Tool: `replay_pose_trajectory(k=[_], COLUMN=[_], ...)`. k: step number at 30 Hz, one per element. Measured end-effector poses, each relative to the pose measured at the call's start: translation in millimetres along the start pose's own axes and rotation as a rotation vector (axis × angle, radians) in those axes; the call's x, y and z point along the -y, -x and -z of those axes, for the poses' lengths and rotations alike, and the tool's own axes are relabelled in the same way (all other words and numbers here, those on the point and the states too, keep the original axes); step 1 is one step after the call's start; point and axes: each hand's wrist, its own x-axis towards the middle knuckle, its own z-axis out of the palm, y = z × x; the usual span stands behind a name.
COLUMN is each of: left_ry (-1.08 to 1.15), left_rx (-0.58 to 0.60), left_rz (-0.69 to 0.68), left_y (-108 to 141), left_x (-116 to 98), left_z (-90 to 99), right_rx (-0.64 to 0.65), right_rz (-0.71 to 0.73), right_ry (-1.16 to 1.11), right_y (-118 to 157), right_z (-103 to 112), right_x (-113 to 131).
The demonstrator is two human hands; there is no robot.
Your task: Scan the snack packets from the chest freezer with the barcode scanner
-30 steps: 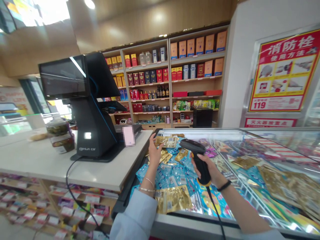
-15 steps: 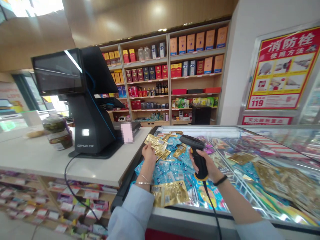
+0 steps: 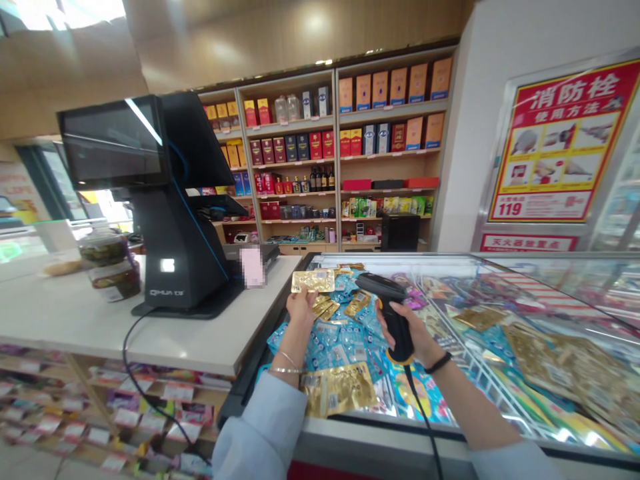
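Note:
Between the thumb and fingers of my left hand [image 3: 300, 308] is a small gold packet [image 3: 313, 281], raised over the far left of the glass-topped freezer. My right hand [image 3: 416, 331] is wrapped around the handle of a black barcode scanner [image 3: 399, 327] with orange trim; its head points left toward the packet. From the scanner's base a black cable [image 3: 423, 415] runs down. Below both hands several blue packets [image 3: 327, 343] lie spread on the freezer top, mixed with smaller gold ones. Nearest to me lies a large gold packet [image 3: 340, 390] with a barcode.
To the left a black cash register [image 3: 173, 247] stands on a white counter [image 3: 200, 340], beside stacked plastic jars [image 3: 111, 267]. More gold packets [image 3: 560, 367] lie on the freezer at the right. Shelves of boxed bottles [image 3: 295, 147] line the back; a red poster [image 3: 565, 143] hangs on the right wall.
The gold packet in my left hand has turned from tilted to nearly level, its face now more squarely toward me. The scanner stays in my right hand, and the view has shifted slightly.

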Motion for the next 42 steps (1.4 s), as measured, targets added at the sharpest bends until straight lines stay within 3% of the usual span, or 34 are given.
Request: replay_pose_trajectory(k=[5, 10, 33, 42], left_ry=[0.017, 0.022, 0.017, -0.329], left_rx=[0.176, 0.264, 0.278, 0.189], left_rz=[0.062, 0.062, 0.029, 0.185], left_y=[11.0, 18.7, 23.1, 14.0], left_x=[3.1, 5.4, 4.3, 5.9], left_z=[-4.3, -6.6, -7.0, -3.5], right_rx=[-0.014, -0.015, 0.012, 0.043], right_rz=[-0.013, -0.028, -0.026, 0.022], right_ry=[0.001, 0.015, 0.01, -0.04], right_y=[0.3, 0.8, -1.2, -3.8], right_z=[-0.6, -1.7, 1.7, 3.4], right_x=[0.4, 0.5, -3.5, -3.6])
